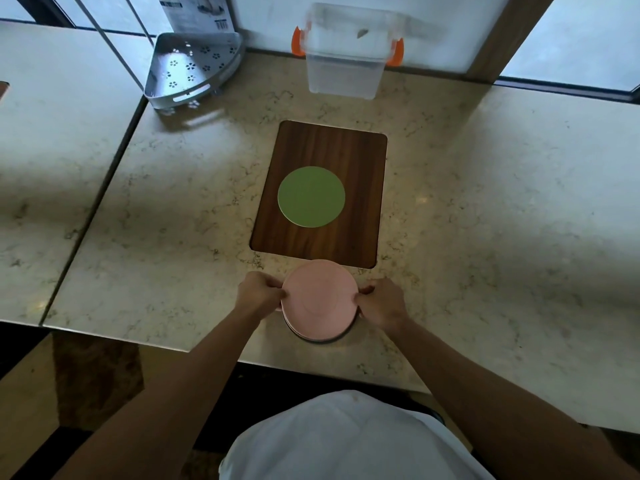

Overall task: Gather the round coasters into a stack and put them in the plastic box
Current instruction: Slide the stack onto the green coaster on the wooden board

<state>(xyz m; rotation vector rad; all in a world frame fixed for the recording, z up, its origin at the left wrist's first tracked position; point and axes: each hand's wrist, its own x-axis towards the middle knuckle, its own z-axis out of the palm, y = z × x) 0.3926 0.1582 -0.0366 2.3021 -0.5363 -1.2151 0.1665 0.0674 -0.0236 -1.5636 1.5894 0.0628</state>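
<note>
- Left hand point(258, 294) and right hand point(381, 303) each pinch an opposite rim of the pink coaster point(319, 299), fingers curled shut on it; fingertips under the rim hidden.
- Coaster sits atop a stack point(320, 336) near the table's point(485, 220) front edge; count below hard to make out, only thin edges show.
- Marble-pattern table; seam to a second slab at left.
- Green coaster point(311, 196) lies flat on a wooden board point(329, 147), apart from the stack.
- Box point(344, 64), clear, blurred, orange latches, by the far wall.
- Metal rack point(192, 69) at far left.

Marble counter point(485, 209): board point(322, 150), box point(343, 71), rack point(190, 67)
</note>
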